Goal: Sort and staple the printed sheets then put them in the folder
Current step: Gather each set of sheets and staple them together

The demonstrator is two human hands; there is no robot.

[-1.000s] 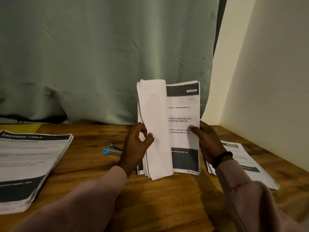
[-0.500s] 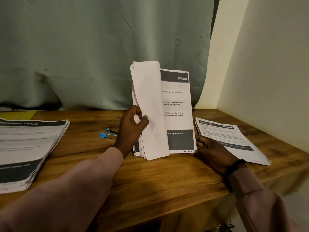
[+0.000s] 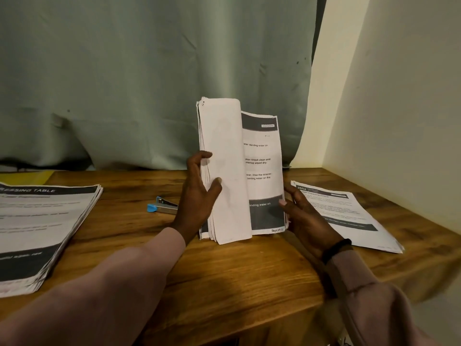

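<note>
A bundle of printed sheets stands upright on its lower edge in the middle of the wooden table. Its front pages are folded back to the left, blank sides out. My left hand grips those folded pages, thumb in front and fingers behind. My right hand holds the bundle's lower right edge, thumb on the dark band of the exposed page. A small stapler with a blue end lies flat just left of my left hand. A thick stack headed "DRESSING TABLE" lies at the left. No folder is clearly visible.
A thin set of printed sheets lies flat at the right, behind my right hand. A yellow sheet shows at the back left corner. A green curtain hangs behind the table; a cream wall closes the right side.
My right hand dropped from the middle of the page's right edge to the table, then came up to the lower right corner. The flat sheets at the right came into fuller view.
</note>
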